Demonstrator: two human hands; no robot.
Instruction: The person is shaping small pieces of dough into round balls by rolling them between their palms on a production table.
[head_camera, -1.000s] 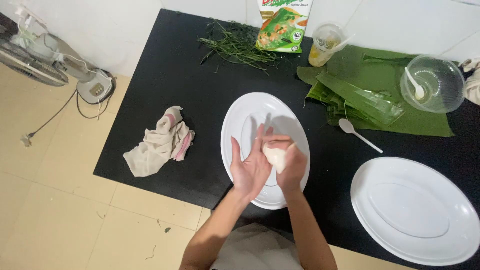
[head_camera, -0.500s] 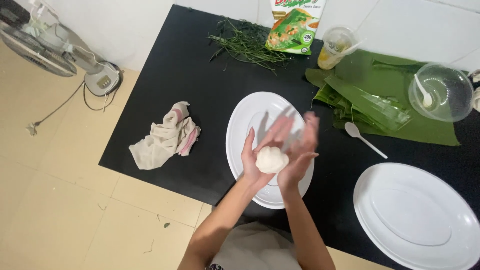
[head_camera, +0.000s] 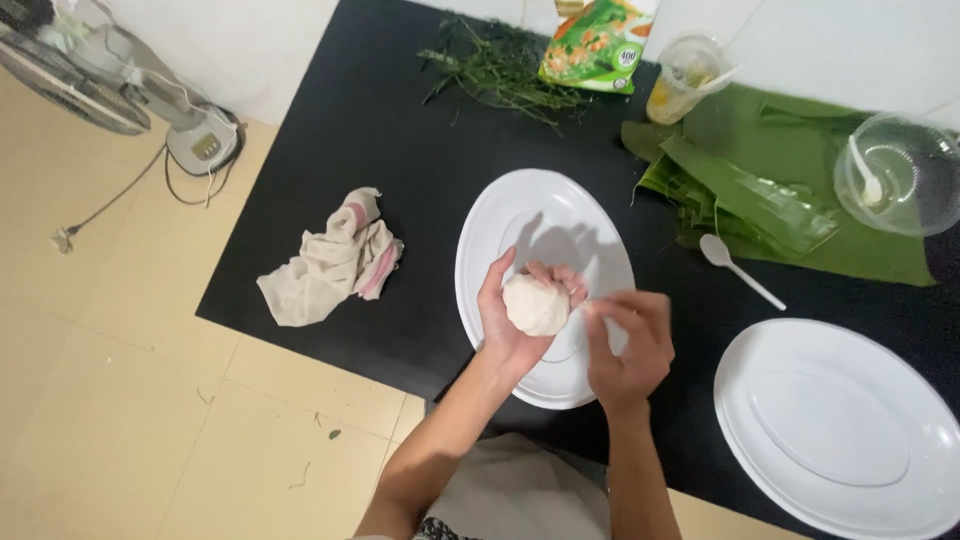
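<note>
A round lump of white dough rests in the palm of my left hand, whose fingers curl around it. My right hand is just to its right, fingers bent, fingertips close to the dough. Whether it touches the dough is unclear. Both hands hover over an oval white plate on the black table.
A second oval white plate lies at right. Banana leaves, a white plastic spoon, a clear bowl, a cup, a green packet and green stalks lie beyond. A crumpled cloth lies left; a fan stands on the floor.
Both hands pressed and rolled the dough between the palms earlier. Now the right hand has come off to the right, and the dough ball sits in the left palm.
</note>
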